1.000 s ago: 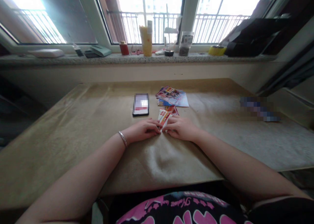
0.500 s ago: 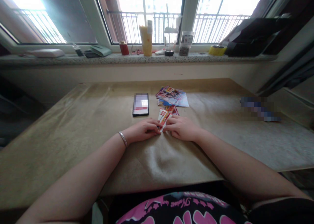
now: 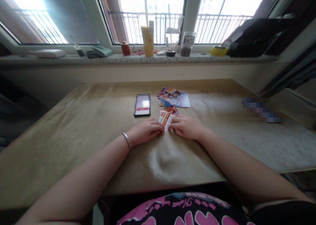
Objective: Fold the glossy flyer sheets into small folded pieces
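At frame centre, the right hand (image 3: 186, 127) has edged from the left hand (image 3: 145, 132), seemingly spreading the printed paper (image 3: 166, 119); both hands' fingers curl, grip unclear.

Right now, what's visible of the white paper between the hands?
The white paper looks thin, its red and orange print too blurred to read. It slants on or just above the table, far end beside or over a colourful sheet. The left hand and right hand seem to touch its opposite sides.
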Demonstrator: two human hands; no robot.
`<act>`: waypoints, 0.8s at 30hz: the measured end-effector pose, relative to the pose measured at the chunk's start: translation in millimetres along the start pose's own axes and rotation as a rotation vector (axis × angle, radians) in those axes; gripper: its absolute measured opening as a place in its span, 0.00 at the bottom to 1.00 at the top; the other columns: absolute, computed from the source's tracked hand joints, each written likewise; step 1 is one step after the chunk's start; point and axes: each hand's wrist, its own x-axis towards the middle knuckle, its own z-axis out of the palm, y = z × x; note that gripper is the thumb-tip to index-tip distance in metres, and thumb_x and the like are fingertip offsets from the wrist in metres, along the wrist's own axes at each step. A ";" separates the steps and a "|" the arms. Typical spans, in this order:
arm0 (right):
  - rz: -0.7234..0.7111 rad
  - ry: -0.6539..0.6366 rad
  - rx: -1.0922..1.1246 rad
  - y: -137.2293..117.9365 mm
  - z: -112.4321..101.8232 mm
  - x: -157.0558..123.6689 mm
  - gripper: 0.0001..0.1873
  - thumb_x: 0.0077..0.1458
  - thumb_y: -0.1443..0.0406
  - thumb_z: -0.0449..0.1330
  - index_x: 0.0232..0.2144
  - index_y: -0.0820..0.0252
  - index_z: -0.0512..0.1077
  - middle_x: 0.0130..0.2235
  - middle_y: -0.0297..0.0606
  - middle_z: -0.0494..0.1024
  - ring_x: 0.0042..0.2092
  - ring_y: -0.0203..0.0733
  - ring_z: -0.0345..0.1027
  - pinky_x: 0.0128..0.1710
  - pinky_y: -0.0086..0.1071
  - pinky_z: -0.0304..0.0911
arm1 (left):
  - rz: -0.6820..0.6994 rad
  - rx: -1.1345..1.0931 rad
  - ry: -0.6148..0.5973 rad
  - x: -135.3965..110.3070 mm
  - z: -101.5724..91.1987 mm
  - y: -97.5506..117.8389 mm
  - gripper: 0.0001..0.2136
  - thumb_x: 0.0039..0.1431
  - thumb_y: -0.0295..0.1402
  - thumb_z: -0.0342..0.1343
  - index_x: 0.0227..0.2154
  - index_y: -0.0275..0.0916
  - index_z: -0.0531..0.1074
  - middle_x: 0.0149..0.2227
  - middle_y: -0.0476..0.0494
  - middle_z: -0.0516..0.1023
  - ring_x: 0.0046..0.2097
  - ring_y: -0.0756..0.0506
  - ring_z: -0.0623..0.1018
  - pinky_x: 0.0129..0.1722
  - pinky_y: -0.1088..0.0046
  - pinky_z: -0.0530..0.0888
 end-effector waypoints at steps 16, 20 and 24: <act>0.171 0.051 0.004 -2.7 1.5 -0.9 0.12 0.52 0.71 0.53 0.33 0.58 0.76 0.36 0.40 0.77 0.41 0.43 0.68 0.41 0.34 0.64 | -0.056 0.158 0.062 8.0 10.6 11.0 0.08 0.62 0.30 0.49 0.40 0.38 0.71 0.48 0.41 0.74 0.46 0.44 0.71 0.49 0.65 0.69; 0.306 0.142 0.018 -1.4 5.2 0.0 0.11 0.53 0.70 0.54 0.33 0.58 0.76 0.41 0.41 0.77 0.44 0.44 0.68 0.45 0.36 0.64 | -0.042 0.143 0.051 10.0 10.0 10.0 0.08 0.62 0.31 0.49 0.40 0.38 0.72 0.47 0.42 0.74 0.46 0.44 0.71 0.49 0.64 0.68; 0.374 0.158 0.023 2.7 9.8 1.0 0.15 0.55 0.68 0.56 0.44 0.57 0.75 0.50 0.42 0.75 0.49 0.46 0.67 0.50 0.40 0.63 | -0.048 0.142 0.060 12.2 12.2 8.4 0.08 0.63 0.32 0.48 0.38 0.38 0.72 0.49 0.41 0.73 0.47 0.43 0.71 0.51 0.63 0.66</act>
